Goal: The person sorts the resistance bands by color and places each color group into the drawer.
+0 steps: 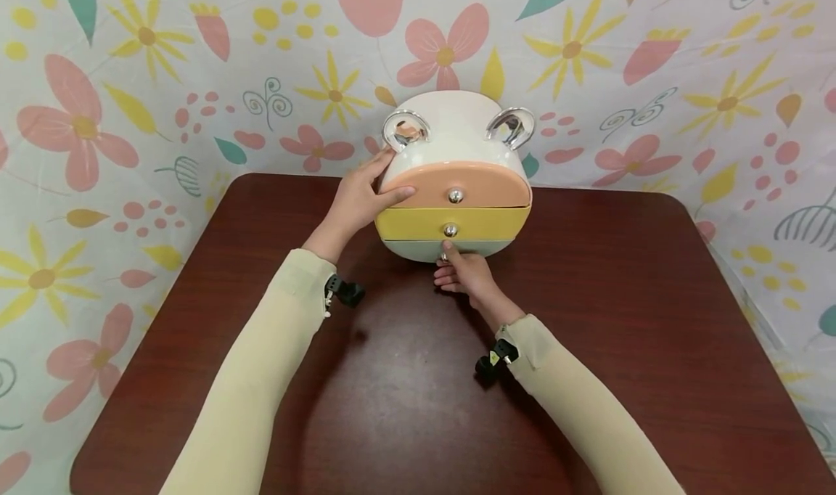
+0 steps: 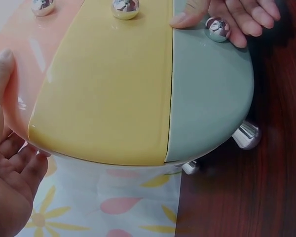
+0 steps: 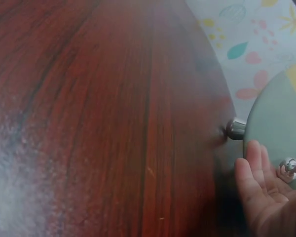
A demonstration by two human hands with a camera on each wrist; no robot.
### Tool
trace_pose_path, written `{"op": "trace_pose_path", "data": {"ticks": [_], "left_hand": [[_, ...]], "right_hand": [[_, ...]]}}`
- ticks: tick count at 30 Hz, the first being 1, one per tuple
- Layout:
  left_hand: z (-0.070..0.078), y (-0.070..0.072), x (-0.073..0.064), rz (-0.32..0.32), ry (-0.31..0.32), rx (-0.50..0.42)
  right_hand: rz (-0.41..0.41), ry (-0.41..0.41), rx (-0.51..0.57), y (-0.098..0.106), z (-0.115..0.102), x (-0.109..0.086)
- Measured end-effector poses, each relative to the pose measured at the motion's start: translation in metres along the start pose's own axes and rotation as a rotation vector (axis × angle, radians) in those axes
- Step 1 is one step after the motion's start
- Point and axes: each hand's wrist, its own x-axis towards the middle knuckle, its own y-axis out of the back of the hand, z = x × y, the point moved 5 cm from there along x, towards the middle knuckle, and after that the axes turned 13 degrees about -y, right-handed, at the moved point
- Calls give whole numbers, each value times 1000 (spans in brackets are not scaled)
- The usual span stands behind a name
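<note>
A rounded white drawer box (image 1: 451, 128) with two silver ears stands on the table. Its front has an orange drawer (image 1: 424, 183), a yellow drawer (image 1: 411, 224) and a pale green drawer (image 1: 408, 248), each with a silver knob. My left hand (image 1: 362, 197) holds the box's left side, thumb on the orange front and fingers round the side. At the bottom, my right hand (image 1: 472, 273) is by the green drawer's knob (image 2: 218, 28). Its thumb touches the drawer front near the yellow drawer's edge, and its fingers extend past the knob on the other side. All three drawers look closed.
The dark red-brown wooden table (image 1: 405, 393) reaches toward me. Behind it hangs a white cloth (image 1: 261, 67) with a flower pattern, close to the back of the box. Short silver feet (image 2: 246, 135) lift the box off the tabletop.
</note>
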Motion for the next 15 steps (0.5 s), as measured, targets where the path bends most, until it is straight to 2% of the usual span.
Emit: {"op": "trace_pose_path", "data": {"ticks": [7, 15], "left_hand": [[-1, -1, 1, 9, -32, -5], [-2, -1, 0, 8, -15, -5]], "right_hand": [[-13, 13, -16, -1, -2, 3], [-25, 30, -41, 1, -3, 5]]}}
